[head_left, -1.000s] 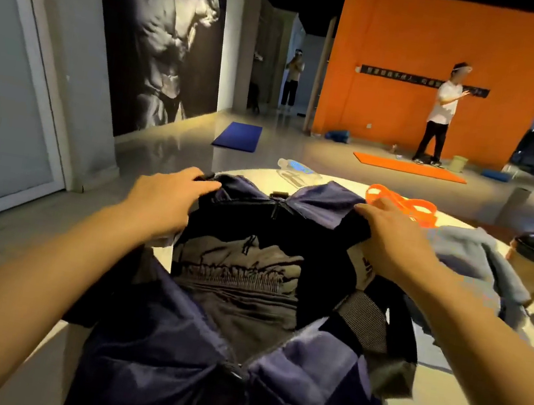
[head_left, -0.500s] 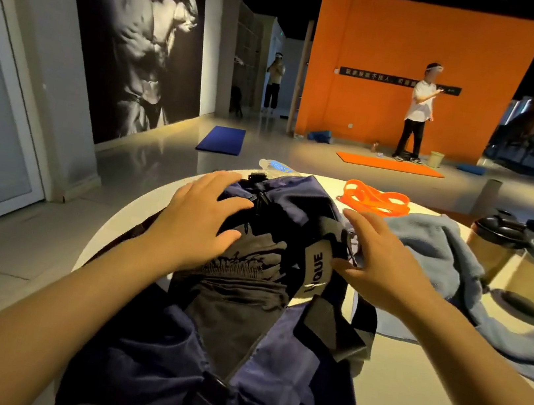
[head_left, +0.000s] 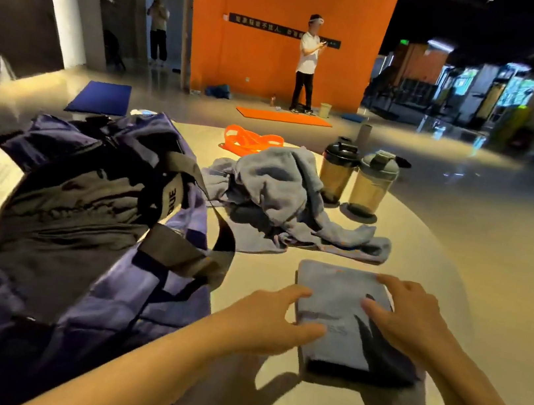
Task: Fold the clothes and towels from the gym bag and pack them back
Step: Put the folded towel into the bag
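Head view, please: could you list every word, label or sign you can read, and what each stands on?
"RUE", seemingly a cut-off part of a longer word: gym bag strap.
Faint lettering on the folded towel: too blurred to read.
Black strip sign on the orange wall: characters too small to read.
Green ceiling sign: unreadable.

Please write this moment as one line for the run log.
step: take folded towel | left hand: on its left edge | right hand: on top | gym bag: open | unfolded towel: waiting

Two shaker bottles [head_left: 356,177], orange band [head_left: 250,140]
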A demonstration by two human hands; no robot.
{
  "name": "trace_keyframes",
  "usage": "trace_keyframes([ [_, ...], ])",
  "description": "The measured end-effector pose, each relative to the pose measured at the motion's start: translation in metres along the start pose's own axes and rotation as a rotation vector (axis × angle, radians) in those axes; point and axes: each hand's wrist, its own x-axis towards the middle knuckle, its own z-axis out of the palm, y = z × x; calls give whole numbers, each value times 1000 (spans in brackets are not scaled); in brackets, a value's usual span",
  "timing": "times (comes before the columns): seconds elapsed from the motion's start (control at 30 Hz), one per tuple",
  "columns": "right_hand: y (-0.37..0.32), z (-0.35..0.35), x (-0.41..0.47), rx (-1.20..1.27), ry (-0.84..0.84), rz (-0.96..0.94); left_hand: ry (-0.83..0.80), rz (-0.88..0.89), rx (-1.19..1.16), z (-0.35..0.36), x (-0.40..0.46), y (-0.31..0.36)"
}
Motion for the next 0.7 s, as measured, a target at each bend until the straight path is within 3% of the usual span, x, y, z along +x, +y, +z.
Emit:
trace_keyframes([
  [0.1, 19, 6, -8, 117, -113, 79, 73, -2, 14, 22, 25, -2],
  [0.23, 21, 7, -7, 234, -124, 74, 189, -55, -108, 30, 45, 8],
  [0.37, 13, 7, -22, 176, -230, -26, 191, 21, -158, 30, 37, 14],
  [0.5, -1, 4, -46, -76, -157, -135, 128, 48, -58, 7, 16, 4],
  [0.6, -18, 15, -47, -78, -139, -372, 212, 32, 81, -7, 7, -1],
  [0.7, -28, 34, -42, -46, -85, -415, 313, 116, 114, -1, -2, 2],
])
